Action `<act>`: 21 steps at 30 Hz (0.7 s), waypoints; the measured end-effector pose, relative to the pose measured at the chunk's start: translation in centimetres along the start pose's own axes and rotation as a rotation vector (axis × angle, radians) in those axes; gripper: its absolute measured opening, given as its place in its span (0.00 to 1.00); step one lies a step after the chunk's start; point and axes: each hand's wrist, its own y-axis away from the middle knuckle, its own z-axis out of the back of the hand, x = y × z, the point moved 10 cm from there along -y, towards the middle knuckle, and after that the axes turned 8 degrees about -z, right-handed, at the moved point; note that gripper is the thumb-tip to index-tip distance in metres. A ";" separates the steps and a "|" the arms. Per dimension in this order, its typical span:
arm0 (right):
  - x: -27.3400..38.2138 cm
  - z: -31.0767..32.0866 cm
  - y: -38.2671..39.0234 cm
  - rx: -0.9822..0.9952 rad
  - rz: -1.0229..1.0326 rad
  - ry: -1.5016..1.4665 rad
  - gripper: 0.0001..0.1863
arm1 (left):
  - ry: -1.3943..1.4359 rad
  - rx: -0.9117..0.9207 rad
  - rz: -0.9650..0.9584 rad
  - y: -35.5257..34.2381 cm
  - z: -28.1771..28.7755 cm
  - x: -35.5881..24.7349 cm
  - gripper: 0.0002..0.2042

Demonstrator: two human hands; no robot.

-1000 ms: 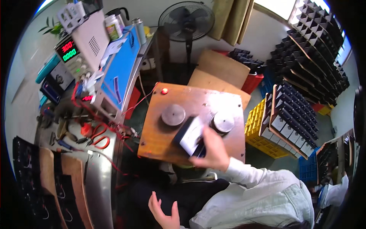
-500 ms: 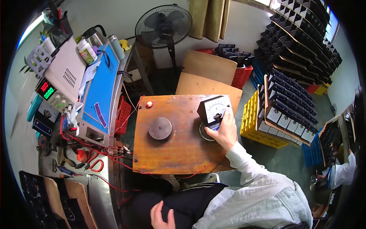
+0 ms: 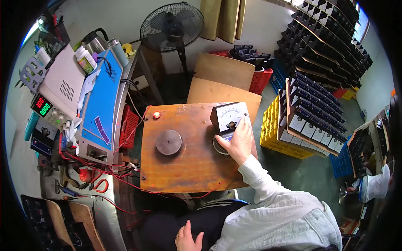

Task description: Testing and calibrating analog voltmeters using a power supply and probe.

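Note:
My right hand point(image 3: 240, 142) is closed around the right side of a black analog panel meter point(image 3: 229, 119) with a white dial face. The meter tilts above a round metal disc point(image 3: 220, 147) that it and my hand mostly hide, so I cannot tell whether they touch. Farther left on the wooden board point(image 3: 188, 175) lies a second round grey disc point(image 3: 169, 142). My left hand point(image 3: 187, 240) is low in the view over my dark trousers, fingers apart and holding nothing.
A small lit red lamp point(image 3: 157, 115) sits at the board's far left corner. On the left stand a blue instrument case point(image 3: 102, 106) and a power supply point(image 3: 47, 109), with red wires and pliers nearby. To the right, a yellow crate point(image 3: 270, 129) bears stacked meters point(image 3: 316, 113).
The whole view has shifted slightly, moving the board left in the picture. My right hand keeps hold of the meter above the disc. My left hand appears a little farther right.

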 end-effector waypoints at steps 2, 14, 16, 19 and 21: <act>1.0 0.4 0.2 -0.008 0.016 -0.003 0.64 | 0.001 -0.017 0.013 0.7 0.5 0.3 0.28; 14.5 7.5 12.5 0.245 0.594 -0.678 0.64 | 0.962 -0.617 -0.226 -4.6 4.7 -2.8 0.39; 17.5 8.8 17.4 0.464 0.732 -0.837 0.53 | 1.028 -0.906 -0.219 -4.8 4.9 -0.6 0.50; 17.7 10.0 20.7 0.613 0.876 -1.077 0.45 | 1.207 -1.220 0.011 -3.5 5.1 3.9 0.54; 17.2 10.0 21.3 0.921 0.891 -1.083 0.45 | 1.352 -1.133 0.173 -4.4 4.9 5.5 0.45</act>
